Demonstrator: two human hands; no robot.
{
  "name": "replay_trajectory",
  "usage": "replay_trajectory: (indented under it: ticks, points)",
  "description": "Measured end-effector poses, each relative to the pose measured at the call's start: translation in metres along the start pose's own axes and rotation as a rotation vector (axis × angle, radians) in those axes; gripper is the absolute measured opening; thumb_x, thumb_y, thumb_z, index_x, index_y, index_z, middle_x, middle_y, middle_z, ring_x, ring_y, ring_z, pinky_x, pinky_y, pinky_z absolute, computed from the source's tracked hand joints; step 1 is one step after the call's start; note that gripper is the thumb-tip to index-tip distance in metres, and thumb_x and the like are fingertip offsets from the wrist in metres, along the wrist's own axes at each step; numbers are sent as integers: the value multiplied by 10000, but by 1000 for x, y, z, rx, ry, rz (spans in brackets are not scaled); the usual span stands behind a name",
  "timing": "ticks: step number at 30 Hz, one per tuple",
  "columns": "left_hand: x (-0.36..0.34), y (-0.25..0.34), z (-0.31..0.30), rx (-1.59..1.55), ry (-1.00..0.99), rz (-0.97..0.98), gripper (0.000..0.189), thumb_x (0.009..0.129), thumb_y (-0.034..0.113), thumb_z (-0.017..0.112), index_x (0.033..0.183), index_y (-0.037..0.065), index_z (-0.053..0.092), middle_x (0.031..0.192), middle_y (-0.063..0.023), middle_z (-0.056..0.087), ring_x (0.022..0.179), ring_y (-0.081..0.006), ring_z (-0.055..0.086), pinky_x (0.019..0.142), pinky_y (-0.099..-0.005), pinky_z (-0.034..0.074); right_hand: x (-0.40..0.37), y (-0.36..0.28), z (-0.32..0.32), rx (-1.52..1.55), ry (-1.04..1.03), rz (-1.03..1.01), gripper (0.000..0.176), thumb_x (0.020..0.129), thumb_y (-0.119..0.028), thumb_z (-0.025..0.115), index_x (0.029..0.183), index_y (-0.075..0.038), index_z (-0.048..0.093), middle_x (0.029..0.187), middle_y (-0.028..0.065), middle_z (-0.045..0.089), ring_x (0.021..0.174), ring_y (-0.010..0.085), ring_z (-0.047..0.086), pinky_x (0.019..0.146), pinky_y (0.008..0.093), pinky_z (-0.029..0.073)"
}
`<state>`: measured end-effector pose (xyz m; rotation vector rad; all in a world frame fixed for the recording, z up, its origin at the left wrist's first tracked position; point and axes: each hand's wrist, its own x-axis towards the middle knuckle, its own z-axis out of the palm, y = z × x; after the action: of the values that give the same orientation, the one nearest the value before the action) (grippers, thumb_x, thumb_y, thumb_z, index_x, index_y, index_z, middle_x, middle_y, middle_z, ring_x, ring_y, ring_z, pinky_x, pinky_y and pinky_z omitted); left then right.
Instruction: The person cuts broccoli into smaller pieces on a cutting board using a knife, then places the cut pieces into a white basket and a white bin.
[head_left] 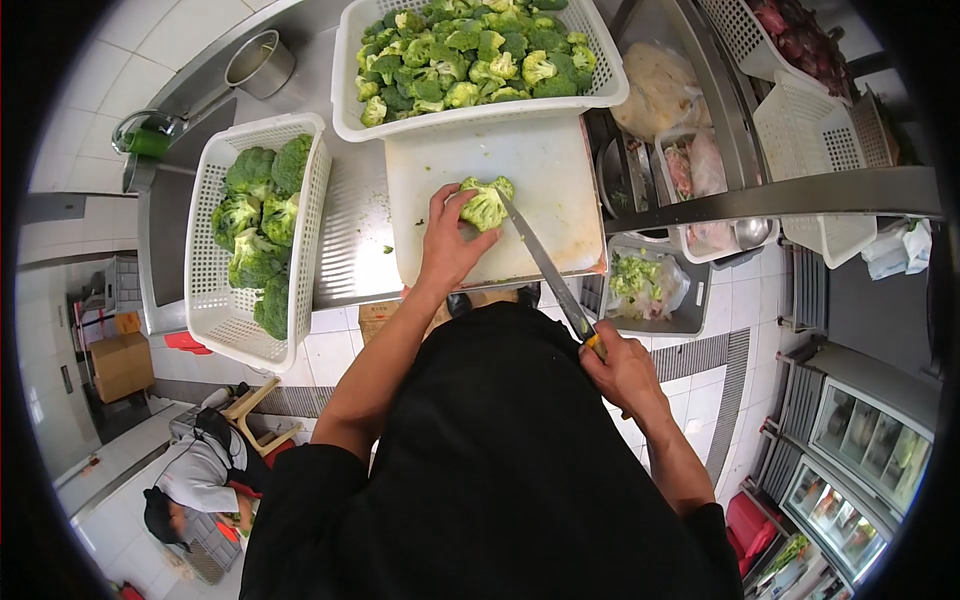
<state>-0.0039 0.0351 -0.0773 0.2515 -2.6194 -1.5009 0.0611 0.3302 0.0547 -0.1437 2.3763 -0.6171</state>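
Observation:
On the white cutting board (pixel 420 170) my left hand (pixel 450 245) grips a piece of broccoli (pixel 485 207), fingers curled around its left and lower sides. My right hand (pixel 622 368) is closed on the yellow handle of a long knife (pixel 545 262). The blade slants up and left from the handle, its tip right at the broccoli's upper right edge. Small green bits lie scattered on the board. Behind it, a white basket (pixel 480 118) holds many cut florets. To the left, another white basket (pixel 310 220) holds several whole broccoli heads.
Below the board's right side sits a grey bin (pixel 695 310) with broccoli scraps. Trays of bagged meat (pixel 695 165) stand on the right behind a metal rail (pixel 790 198). A metal pot (pixel 260 65) is at the back left. Another person (pixel 200 475) bends over a crate at lower left.

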Motion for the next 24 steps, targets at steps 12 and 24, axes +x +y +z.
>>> replay_trajectory:
  ticks: [12,24]
  points:
    - [8,-1,-5,-89,-45,-73,583,830,129,838,1380,149,647,1340,-109,431,1168,-225,581,895,-322,568,6,-2,0,7,-33,10,341,972,-326,609,1156,-47,543,899,306,701,909,525,662,826,595,502]
    - [9,-5,-5,-157,-28,-96,575,827,141,848,1362,114,638,1341,-125,432,1164,-227,569,900,-327,569,11,-12,-10,-56,-79,40,347,987,-345,586,1150,-41,543,877,298,700,896,508,674,835,589,513]
